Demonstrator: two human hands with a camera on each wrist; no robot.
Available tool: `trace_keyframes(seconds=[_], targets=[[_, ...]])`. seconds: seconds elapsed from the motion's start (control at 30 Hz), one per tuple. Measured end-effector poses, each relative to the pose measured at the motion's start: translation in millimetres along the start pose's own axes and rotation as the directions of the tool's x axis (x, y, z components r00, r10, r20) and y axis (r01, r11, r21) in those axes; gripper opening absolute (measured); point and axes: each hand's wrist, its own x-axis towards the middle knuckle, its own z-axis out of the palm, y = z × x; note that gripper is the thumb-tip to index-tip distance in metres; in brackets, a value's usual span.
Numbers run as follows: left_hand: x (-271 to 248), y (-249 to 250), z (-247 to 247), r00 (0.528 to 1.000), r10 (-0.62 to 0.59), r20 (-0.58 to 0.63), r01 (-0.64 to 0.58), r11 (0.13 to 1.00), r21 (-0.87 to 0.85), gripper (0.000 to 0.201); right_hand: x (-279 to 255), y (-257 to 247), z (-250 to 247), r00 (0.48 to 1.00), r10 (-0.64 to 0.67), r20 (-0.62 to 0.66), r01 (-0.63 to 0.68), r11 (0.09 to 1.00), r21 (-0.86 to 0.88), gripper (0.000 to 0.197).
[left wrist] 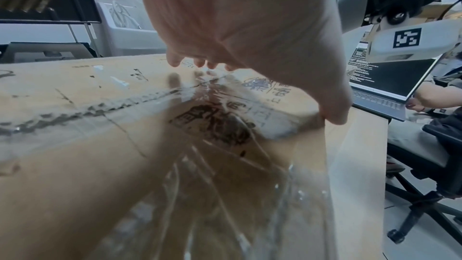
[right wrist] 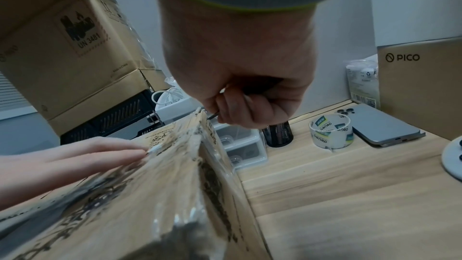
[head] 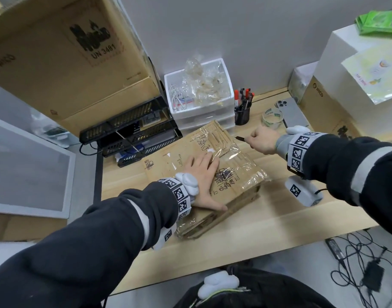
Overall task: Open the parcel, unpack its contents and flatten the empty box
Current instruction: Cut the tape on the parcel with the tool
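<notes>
On the wooden desk (head: 279, 218) sits the parcel (head: 239, 174), a flat brown carton w/ clear tape (head: 226, 152) along its top seam, angled between the black trays and the desk's front edge; flaps look shut, so nothing's unpacked yet. Left hand (head: 201, 176) lies flat on the lid, fingers straight and spread, thumb along the near edge, pressing down to pin it. Right hand (head: 263, 141) is fisted round a thin dark blade tool (head: 240, 138), tip just beside the carton's far right corner; can't tell if it touches the tape. Step in hand, I'd judge: slitting the seam. To do it well: keep the blade shallow so contents aren't cut, run it along the seam line under the tape, and shift the left fingers (right wrist: 120, 151) off that line first, since they lie right by it. Keep pressure down so the box doesn't skid. Tape roll (right wrist: 330, 131) and phone (right wrist: 380, 124) lie well apart from the cut.
</notes>
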Motion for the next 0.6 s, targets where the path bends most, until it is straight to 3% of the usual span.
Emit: trace_keyframes(seconds=[0.17,0.6], targets=[[1.4,3.8,2.7,0.999,-0.018,0.027,0.019,0.999,-0.044,0.147,-2.0,0.2,3.2,1.000,-0.024,0.018,0.025,0.998,-0.050,0.036],[8.5,7.5,2.8,0.999,-0.025,0.033,0.026,0.999,-0.031,0.141,-2.1,8.8,1.9,0.989,-0.058,0.139,0.051,0.997,0.054,0.037]])
